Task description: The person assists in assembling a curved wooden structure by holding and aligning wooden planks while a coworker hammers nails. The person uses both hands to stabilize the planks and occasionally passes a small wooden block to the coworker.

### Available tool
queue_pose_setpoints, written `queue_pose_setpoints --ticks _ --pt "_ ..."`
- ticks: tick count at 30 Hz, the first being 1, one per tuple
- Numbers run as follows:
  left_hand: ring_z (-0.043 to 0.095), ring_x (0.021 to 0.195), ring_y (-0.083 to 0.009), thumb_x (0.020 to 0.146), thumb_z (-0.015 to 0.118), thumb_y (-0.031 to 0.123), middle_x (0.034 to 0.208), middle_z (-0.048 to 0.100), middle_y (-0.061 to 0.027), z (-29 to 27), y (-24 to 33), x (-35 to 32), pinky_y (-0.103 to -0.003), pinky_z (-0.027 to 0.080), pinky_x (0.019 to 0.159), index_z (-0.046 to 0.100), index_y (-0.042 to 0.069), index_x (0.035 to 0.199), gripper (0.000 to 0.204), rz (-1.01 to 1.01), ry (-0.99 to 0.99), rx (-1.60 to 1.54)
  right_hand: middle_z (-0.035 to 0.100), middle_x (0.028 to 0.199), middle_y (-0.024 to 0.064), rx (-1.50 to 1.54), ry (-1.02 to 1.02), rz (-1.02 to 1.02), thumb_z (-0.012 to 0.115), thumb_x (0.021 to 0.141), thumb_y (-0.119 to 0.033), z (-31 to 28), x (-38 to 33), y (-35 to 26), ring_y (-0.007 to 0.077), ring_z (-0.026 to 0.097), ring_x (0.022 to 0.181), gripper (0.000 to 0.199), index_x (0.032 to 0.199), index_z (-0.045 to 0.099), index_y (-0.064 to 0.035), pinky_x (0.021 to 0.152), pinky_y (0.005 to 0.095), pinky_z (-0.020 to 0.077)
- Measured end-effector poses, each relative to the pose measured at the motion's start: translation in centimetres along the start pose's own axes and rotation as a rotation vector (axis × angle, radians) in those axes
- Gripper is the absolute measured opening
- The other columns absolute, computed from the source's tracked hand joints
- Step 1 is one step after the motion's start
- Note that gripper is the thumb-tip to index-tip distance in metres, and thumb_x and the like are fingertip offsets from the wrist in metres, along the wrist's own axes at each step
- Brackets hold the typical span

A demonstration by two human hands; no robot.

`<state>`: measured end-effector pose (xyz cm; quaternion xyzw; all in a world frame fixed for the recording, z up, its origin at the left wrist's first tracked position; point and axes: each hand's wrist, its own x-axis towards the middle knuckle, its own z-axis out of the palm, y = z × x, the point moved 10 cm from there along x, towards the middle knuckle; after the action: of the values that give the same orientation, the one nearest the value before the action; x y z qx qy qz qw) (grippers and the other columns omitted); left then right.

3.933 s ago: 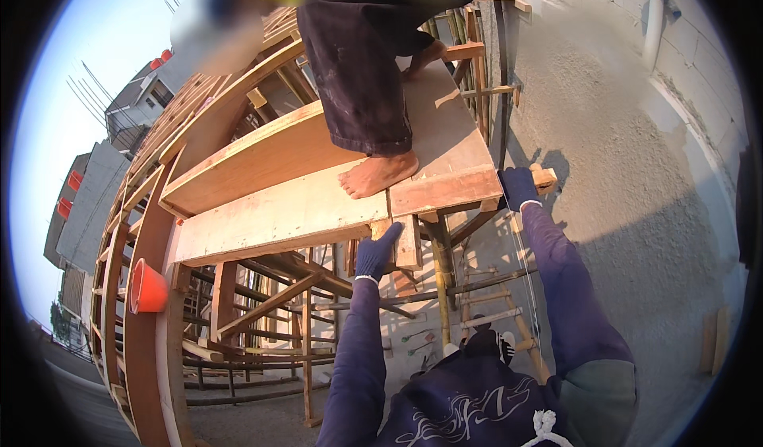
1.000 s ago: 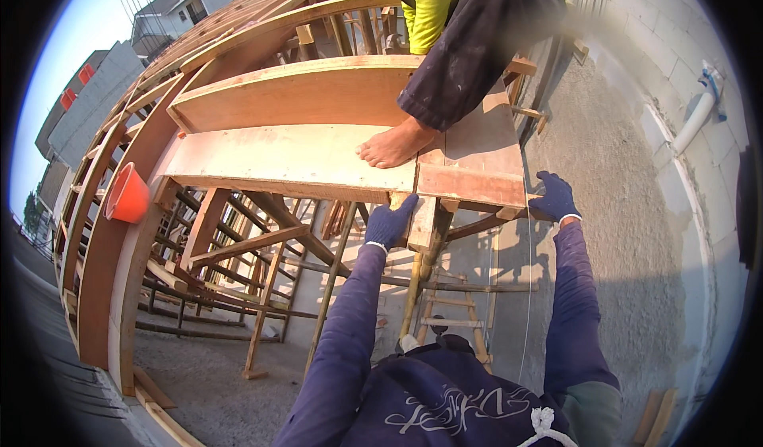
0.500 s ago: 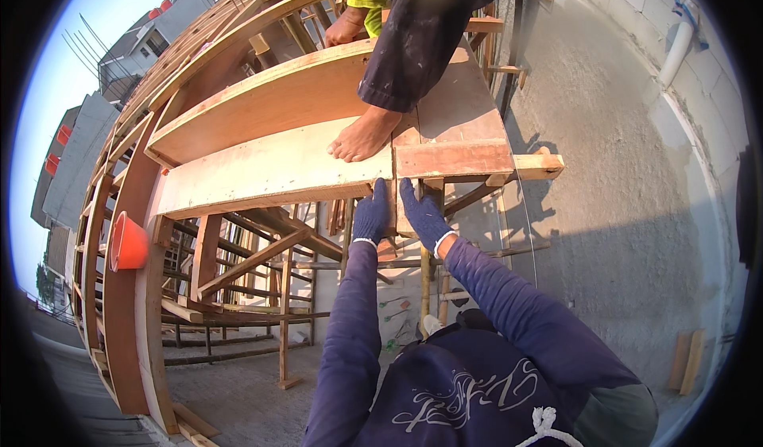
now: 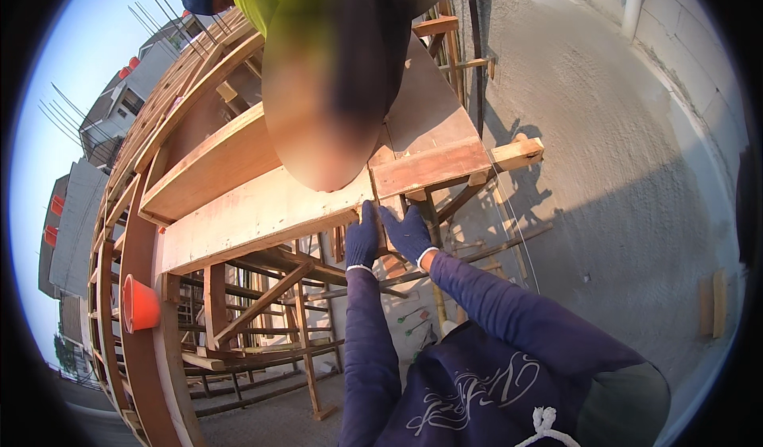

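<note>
My left hand point(image 4: 362, 239), in a dark blue knitted glove with a white cuff, is at the front edge of a long plywood formwork panel point(image 4: 254, 212). Close beside it, my right hand point(image 4: 408, 234), gloved alike, reaches below a reddish timber strip point(image 4: 433, 167). Between them is the upper part of a short upright wooden board point(image 4: 382, 232), which both hands appear to grip from either side. Some of the fingers are hidden against the wood. Above my hands, a co-worker in a bright yellow-green sleeve point(image 4: 253, 2) and dark trousers is over the panel, partly blurred.
A red-orange bucket point(image 4: 141, 302) hangs by the left formwork side. Wooden props and a diagonal brace point(image 4: 266, 304) stand under the panel. A timber end point(image 4: 518, 154) juts out to the right, with a thin string point(image 4: 517, 224) hanging near it. Rough concrete ground point(image 4: 612, 208) meets a block wall.
The view has shifted, so the panel sits lower and farther left. The co-worker has bent down, and a dark cap now shows at upper left. My hands stay at the same joint.
</note>
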<state>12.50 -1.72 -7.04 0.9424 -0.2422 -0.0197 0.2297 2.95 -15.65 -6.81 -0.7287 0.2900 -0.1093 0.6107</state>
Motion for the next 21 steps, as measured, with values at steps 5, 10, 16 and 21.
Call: queue_pose_setpoints --ticks 5,10,16,21 --pt "0.070 0.096 -0.0522 0.108 0.043 0.027 0.103 0.069 -0.0374 -0.1 0.0 0.4 -0.056 0.057 0.079 0.044 0.019 0.152 0.044 -0.046 -0.043 -0.027 0.062 0.122 0.0397 -0.020 0.003 0.027 0.075 0.084 -0.064 -0.3 -0.4 -0.2 0.0464 0.065 0.116 0.095 0.125 0.049 0.0184 0.097 0.0473 0.0519" --pt "0.067 0.111 -0.0490 0.109 0.042 0.046 0.113 0.068 -0.0375 -1.5 -0.2 -0.7 -0.050 0.053 0.095 0.053 0.013 0.146 0.050 -0.357 -0.076 -0.300 0.064 0.114 0.0389 -0.031 0.011 0.028 0.076 0.084 -0.062 -0.7 -1.0 -0.7 0.0474 0.067 0.110 0.090 0.122 0.049 0.0151 0.092 0.0488 0.0537" --pt "0.071 0.094 -0.0304 0.100 0.054 0.064 0.105 0.074 -0.0276 -3.3 1.7 -2.5 -0.040 0.052 0.085 0.070 -0.014 0.115 0.081 -0.542 0.021 -0.540 0.061 0.119 0.0379 0.023 -0.027 0.075 0.076 0.084 -0.061 -1.0 -1.5 -0.6 0.0472 0.066 0.111 0.087 0.124 0.049 0.0117 0.094 0.0492 0.0533" --pt "0.070 0.097 -0.0275 0.102 0.050 0.065 0.105 0.074 -0.0259 -1.8 -1.5 -1.8 -0.038 0.051 0.088 0.070 -0.013 0.116 0.082 -0.550 0.035 -0.595 0.061 0.120 0.0372 0.073 -0.016 0.080 0.076 0.083 -0.064 -1.0 -1.9 -1.0 0.0477 0.065 0.112 0.090 0.125 0.049 0.0110 0.097 0.0492 0.0521"
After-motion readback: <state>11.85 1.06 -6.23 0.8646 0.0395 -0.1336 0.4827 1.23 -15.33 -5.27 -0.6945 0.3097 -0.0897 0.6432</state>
